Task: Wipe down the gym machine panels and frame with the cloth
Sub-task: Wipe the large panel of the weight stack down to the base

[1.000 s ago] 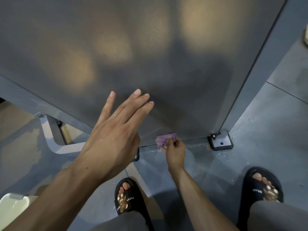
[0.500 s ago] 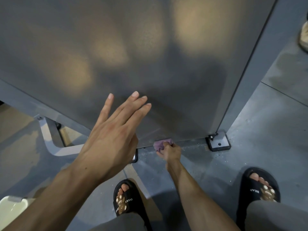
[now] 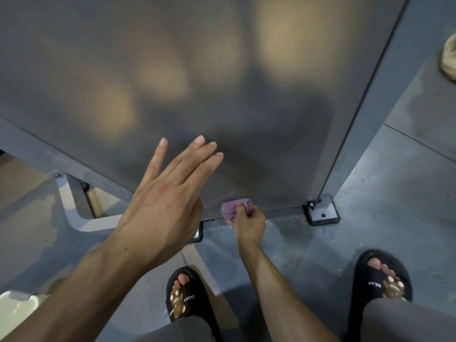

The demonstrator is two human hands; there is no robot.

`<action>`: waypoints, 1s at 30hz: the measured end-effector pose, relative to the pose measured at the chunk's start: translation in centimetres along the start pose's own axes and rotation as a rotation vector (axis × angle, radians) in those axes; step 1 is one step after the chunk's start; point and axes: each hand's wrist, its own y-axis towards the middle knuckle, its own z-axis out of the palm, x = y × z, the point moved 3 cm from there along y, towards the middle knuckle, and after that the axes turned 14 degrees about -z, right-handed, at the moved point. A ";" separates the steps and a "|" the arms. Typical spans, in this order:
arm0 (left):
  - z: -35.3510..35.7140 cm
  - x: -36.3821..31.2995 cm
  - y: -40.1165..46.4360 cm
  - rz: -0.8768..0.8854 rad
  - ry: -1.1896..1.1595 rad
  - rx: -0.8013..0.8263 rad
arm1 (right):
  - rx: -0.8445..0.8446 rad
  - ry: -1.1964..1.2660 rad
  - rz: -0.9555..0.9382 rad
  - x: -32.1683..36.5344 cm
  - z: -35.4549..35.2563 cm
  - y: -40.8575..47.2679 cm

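A tall dark grey machine panel (image 3: pixel 222 82) fills the upper view, with blurred reflections on it. My right hand (image 3: pixel 249 223) reaches down to the panel's bottom edge and grips a small purple cloth (image 3: pixel 233 208), pressing it against the lower edge. My left hand (image 3: pixel 170 196) is spread with straight fingers, fingertips against the panel higher up and left of the cloth. The grey frame post (image 3: pixel 370 114) runs down the panel's right side to a bolted foot plate (image 3: pixel 323 213).
My two feet in black sandals (image 3: pixel 183 302) (image 3: pixel 383 280) stand on the grey floor (image 3: pixel 394 206). A pale curved frame bar (image 3: pixel 74 213) lies at the lower left of the machine. A white container (image 3: pixel 14 314) sits at the bottom left. Someone's shoe (image 3: pixel 449 60) shows at the right edge.
My right hand has shifted the purple cloth slightly left and back along the panel's bottom edge. The left hand stays spread on the panel.
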 end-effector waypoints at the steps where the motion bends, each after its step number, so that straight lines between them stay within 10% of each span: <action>1: 0.0 0.0 0.0 -0.004 -0.007 0.003 | 0.001 0.009 -0.041 0.8 0.1 -0.3; 7: -0.1 0.1 0.1 -0.006 -0.004 -0.001 | 0.012 0.094 -0.285 4.5 0.0 -1.1; 14: -0.1 0.3 0.1 -0.006 0.008 -0.004 | -0.042 -0.079 -0.008 1.6 -0.4 0.0; 23: -0.5 0.5 0.1 -0.007 -0.007 -0.038 | 0.032 0.058 -0.372 7.6 0.6 -2.1; 30: -1.3 1.2 -0.2 -0.010 -0.033 -0.078 | -0.029 -0.083 -0.158 5.0 -1.0 -0.6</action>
